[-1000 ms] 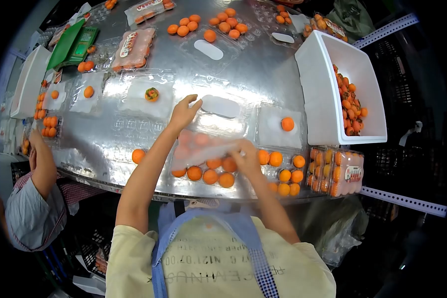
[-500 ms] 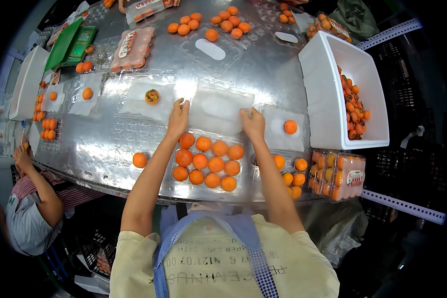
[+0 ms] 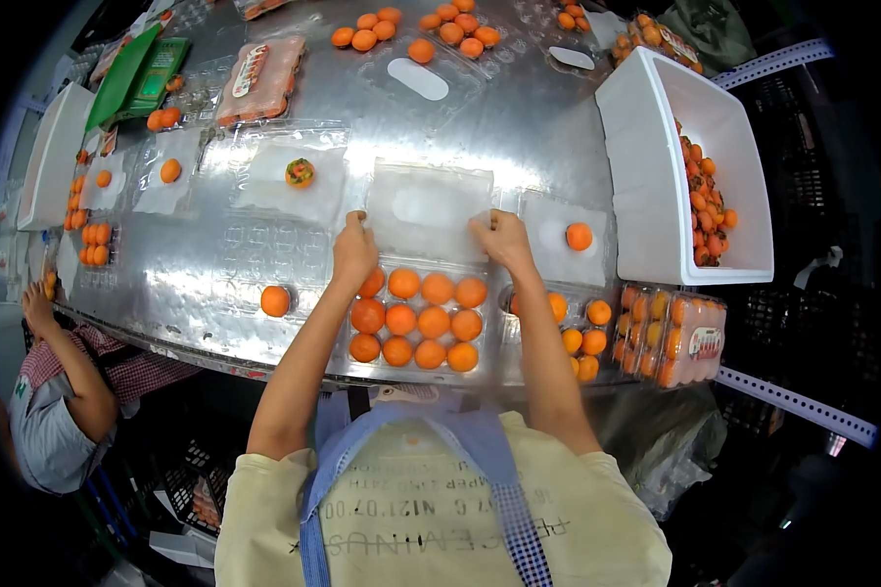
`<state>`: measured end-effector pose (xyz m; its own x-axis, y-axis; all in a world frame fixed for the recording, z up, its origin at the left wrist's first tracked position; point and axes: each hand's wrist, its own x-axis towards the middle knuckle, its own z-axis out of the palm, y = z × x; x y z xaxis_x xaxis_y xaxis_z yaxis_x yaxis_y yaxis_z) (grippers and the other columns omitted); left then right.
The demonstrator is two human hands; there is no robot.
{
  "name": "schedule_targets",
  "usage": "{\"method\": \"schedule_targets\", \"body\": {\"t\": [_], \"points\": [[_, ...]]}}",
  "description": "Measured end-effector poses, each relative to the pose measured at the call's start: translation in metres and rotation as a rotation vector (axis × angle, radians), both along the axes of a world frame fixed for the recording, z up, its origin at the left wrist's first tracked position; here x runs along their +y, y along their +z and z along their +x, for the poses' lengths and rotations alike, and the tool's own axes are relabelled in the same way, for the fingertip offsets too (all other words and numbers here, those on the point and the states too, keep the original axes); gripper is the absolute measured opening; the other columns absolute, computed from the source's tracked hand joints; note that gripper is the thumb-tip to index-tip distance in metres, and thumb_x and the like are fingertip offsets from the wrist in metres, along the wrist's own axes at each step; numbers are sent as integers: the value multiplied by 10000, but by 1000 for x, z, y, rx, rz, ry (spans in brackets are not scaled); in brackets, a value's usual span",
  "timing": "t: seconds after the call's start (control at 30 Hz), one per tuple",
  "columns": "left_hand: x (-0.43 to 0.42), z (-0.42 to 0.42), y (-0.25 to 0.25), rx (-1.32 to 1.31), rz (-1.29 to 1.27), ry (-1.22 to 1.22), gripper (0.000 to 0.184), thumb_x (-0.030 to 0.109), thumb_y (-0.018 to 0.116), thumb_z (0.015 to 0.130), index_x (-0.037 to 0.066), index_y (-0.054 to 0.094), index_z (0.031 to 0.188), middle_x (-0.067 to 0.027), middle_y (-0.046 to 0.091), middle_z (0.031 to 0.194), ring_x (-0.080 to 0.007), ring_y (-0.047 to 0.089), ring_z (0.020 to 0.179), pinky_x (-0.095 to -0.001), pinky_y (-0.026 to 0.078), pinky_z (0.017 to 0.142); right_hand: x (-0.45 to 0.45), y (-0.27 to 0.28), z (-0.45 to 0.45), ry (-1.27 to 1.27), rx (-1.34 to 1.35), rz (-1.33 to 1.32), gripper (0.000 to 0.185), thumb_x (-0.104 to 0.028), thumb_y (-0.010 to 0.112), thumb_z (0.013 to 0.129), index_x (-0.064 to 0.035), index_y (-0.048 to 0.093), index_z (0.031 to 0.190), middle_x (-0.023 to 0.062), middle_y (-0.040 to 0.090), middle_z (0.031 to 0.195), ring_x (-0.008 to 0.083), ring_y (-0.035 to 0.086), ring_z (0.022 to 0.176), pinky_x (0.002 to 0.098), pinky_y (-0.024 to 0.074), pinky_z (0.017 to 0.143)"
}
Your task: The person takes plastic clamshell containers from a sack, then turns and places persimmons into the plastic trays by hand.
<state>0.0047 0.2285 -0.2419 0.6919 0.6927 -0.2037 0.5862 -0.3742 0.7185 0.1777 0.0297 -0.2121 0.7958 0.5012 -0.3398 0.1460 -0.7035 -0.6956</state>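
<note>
A clear plastic clamshell box lies unfolded before me. Its near half (image 3: 416, 302) holds rows of round orange fruits (image 3: 401, 319) that look like persimmons. A white sheet (image 3: 416, 235) lines the clear lid (image 3: 431, 168), which is the far half. My left hand (image 3: 355, 249) is closed in a pinch on the lid's near left corner. At the near right corner, my right hand (image 3: 504, 241) pinches the lid's edge with curled fingers. Just right of it, a single fruit (image 3: 579, 236) sits on another lined lid (image 3: 548, 217).
A white foam box (image 3: 646, 176) of fruit stands at the right, with filled clear packs (image 3: 671, 336) nearby. Other lined lids and loose fruits lie leftward and at the back. A green scale (image 3: 157, 83) stands far left. Another person's hand (image 3: 39, 305) is at the left edge.
My fingers have curled in onto the lid's corners, and both hands have drawn slightly nearer to me relative to the lid. The whole view has shifted a little.
</note>
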Motion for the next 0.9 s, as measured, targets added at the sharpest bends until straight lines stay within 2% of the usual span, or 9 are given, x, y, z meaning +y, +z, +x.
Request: {"method": "schedule_targets", "body": {"t": [0.13, 0.23, 0.33, 0.43, 0.53, 0.67, 0.73, 0.77, 0.9], "points": [[-24, 0, 35, -151, 271, 29, 437, 31, 508, 841, -18, 404, 1263, -254, 524, 1130, -389, 536, 1015, -451, 436, 863, 4, 7, -6, -19, -188, -51, 333, -340, 608, 752, -15, 569, 687, 156, 607, 676, 332, 591, 666, 419, 454, 607], [-40, 1, 74, -135, 535, -145, 501, -43, 522, 764, -27, 428, 1255, -246, 436, 1250, -405, 405, 1193, -460, 366, 974, 9, 13, -8, -16, -190, -62, 325, -338, 594, 754, -20, 574, 688, 158, 613, 689, 339, 593, 679, 424, 456, 620], [-44, 6, 73, -294, 660, -368, 445, 9, 538, 801, 13, 463, 1240, -196, 463, 1247, -394, 430, 1155, -451, 365, 984, 11, 7, -8, -20, -190, -75, 323, -339, 583, 758, -22, 579, 694, 162, 613, 692, 343, 593, 689, 428, 460, 638], [-43, 10, 48, -263, 618, -470, 374, 38, 538, 817, 20, 516, 1189, -171, 484, 1238, -396, 423, 1171, -445, 362, 993, 10, 4, -8, -17, -187, -102, 318, -337, 578, 758, -24, 589, 699, 168, 619, 708, 343, 599, 705, 428, 465, 656], [-37, 12, 33, -105, 611, -481, 309, 99, 539, 842, 47, 563, 1146, -149, 512, 1229, -386, 427, 1175, -436, 372, 991, 9, 7, -8, -35, -163, -130, 332, -358, 593, 758, -27, 613, 745, 156, 638, 745, 330, 615, 730, 413, 474, 670], [-30, 17, 23, -67, 518, -525, 276, 143, 525, 869, 79, 586, 1130, -129, 530, 1229, -371, 436, 1172, -422, 388, 985, -2, 16, -13, -79, -245, -32, 322, -351, 609, 779, -50, 642, 886, 117, 673, 845, 287, 645, 794, 394, 488, 709], [-24, 18, 25, -47, 475, -553, 269, 154, 520, 878, 93, 590, 1130, -114, 534, 1232, -363, 439, 1172, -419, 400, 977, -14, 40, -21, -157, -257, 72, 323, -338, 613, 793, -59, 644, 953, 100, 682, 887, 264, 654, 820, 384, 493, 728], [-22, 19, 27, -21, 471, -555, 279, 132, 509, 870, 116, 596, 1135, -80, 529, 1246, -341, 447, 1165, -411, 428, 950, -21, 49, -27, -200, -257, 88, 288, -283, 606, 815, -65, 641, 1000, 93, 686, 913, 239, 660, 817, 364, 497, 734], [-12, 25, 33, 102, 473, -636, 357, 83, 507, 823, 167, 599, 1157, -23, 501, 1283, -296, 458, 1152, -381, 466, 916, -69, 54, -65, -204, -263, 208, 204, -189, 613, 822, -51, 650, 968, 115, 684, 866, 223, 664, 756, 311, 506, 685]]}}
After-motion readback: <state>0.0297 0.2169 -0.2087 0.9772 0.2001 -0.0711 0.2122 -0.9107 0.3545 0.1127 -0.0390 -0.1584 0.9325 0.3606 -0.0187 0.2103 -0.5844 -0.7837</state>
